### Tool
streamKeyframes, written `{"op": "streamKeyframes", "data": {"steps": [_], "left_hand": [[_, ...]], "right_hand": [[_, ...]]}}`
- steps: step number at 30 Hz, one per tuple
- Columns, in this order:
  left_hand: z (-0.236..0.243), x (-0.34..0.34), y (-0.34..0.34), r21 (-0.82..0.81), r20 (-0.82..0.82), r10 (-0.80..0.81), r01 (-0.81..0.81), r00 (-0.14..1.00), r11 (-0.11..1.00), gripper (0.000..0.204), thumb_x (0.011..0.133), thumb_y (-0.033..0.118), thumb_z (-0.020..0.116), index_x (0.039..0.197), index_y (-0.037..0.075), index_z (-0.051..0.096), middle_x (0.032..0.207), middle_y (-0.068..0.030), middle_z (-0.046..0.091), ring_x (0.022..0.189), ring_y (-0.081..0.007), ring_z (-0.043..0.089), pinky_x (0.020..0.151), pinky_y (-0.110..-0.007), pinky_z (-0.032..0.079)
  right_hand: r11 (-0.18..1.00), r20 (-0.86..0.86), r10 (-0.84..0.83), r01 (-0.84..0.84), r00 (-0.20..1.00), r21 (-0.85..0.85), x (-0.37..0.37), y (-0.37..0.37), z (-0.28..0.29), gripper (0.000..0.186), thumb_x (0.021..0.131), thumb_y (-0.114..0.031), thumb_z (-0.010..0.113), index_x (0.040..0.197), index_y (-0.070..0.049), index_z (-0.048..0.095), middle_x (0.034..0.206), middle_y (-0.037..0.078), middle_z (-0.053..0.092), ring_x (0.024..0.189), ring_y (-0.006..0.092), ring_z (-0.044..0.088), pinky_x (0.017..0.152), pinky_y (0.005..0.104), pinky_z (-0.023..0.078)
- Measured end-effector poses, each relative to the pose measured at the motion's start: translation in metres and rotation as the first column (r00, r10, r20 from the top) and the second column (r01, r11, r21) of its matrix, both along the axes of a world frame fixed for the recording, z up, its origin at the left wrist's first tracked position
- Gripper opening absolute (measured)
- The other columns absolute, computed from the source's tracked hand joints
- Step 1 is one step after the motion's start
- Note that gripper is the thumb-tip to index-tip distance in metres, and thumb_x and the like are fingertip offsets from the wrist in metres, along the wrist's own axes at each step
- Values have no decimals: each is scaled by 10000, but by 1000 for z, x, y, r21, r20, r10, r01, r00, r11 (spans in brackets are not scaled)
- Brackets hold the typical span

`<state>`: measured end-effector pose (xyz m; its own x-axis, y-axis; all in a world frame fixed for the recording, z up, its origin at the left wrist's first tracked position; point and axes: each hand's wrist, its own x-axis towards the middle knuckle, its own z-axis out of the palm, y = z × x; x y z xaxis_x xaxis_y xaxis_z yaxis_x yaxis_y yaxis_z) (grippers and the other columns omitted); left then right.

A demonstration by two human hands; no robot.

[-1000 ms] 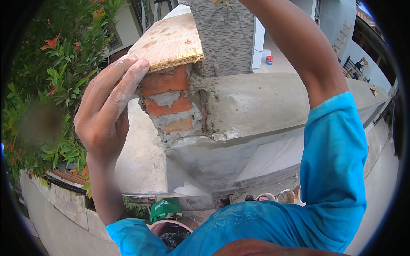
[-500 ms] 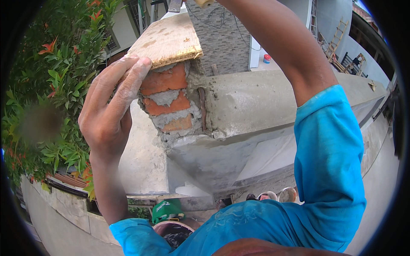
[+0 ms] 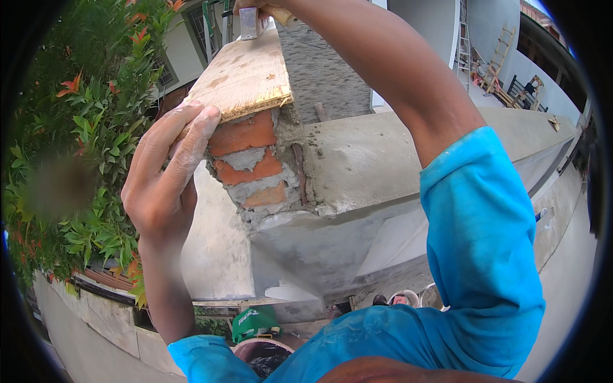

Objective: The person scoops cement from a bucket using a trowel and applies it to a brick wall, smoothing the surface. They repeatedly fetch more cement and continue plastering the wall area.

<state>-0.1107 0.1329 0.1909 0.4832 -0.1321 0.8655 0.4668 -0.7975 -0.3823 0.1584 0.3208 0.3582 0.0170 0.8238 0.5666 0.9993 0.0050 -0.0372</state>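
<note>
A pale wooden board [image 3: 239,73] with a rough front edge lies on top of a brick-and-mortar pillar [image 3: 248,156]. My left hand [image 3: 163,163] grips the board's near left corner, fingers pressed on its top and edge; the thumb is mostly hidden. At the upper edge of the picture my right hand [image 3: 248,4], partly cut off, is closed round what looks like a hammer [image 3: 249,24]. Its square grey metal end is at the far part of the board, seemingly touching the top face. The pale wooden handle shows beside it.
Right of the pillar runs a low cement-coated wall [image 3: 364,159], with a rusty rod [image 3: 300,172] at the joint. Leafy bushes [image 3: 83,127] crowd the left. Below stand a bucket lined with black plastic [image 3: 265,357] and a green bag [image 3: 252,322]. Ladders [image 3: 498,57] lean at the back right.
My right hand has come down and to the left, bringing the hammer's metal end onto the far part of the board. My left hand keeps its hold; the view has shifted slightly.
</note>
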Motion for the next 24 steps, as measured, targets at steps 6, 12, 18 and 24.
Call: {"op": "streamKeyframes", "data": {"steps": [6, 12, 18, 24], "left_hand": [[1, 2, -1, -7, -3, -6, 6, 1000, 1000, 445, 800, -84, 679, 1196, 96, 774, 1095, -133, 733, 1035, -303, 721, 914, -397, 588], [-1, 3, 5, 22, 18, -44, 44, 999, 999, 442, 799, -67, 686, 1199, 102, 774, 1085, -132, 732, 1007, -293, 721, 899, -389, 591], [3, 3, 3, 44, 25, -35, 34, 999, 998, 426, 816, -50, 688, 1199, 115, 776, 1078, -115, 737, 996, -282, 724, 874, -375, 597], [3, 2, 6, 52, 16, -39, 38, 999, 998, 435, 836, -59, 689, 1231, 111, 757, 1114, -117, 744, 1022, -276, 725, 879, -367, 599]], "right_hand": [[991, 396, -17, 67, 918, -113, -6, 32, 7, 304, 676, -331, 802, 900, -127, 827, 916, 123, 785, 865, 255, 770, 745, 373, 611], [999, 186, -8, 14, 983, -31, -15, 15, -2, 284, 667, -277, 786, 880, -93, 823, 949, 158, 780, 889, 261, 767, 755, 376, 608], [990, 103, 18, -32, 995, 137, -17, 6, -13, 321, 653, -270, 802, 891, -55, 816, 945, 178, 775, 873, 295, 765, 749, 379, 608], [997, -21, 72, -72, 997, 0, -6, 13, -17, 324, 678, -274, 795, 906, -44, 810, 907, 173, 775, 828, 282, 766, 715, 393, 605]]}}
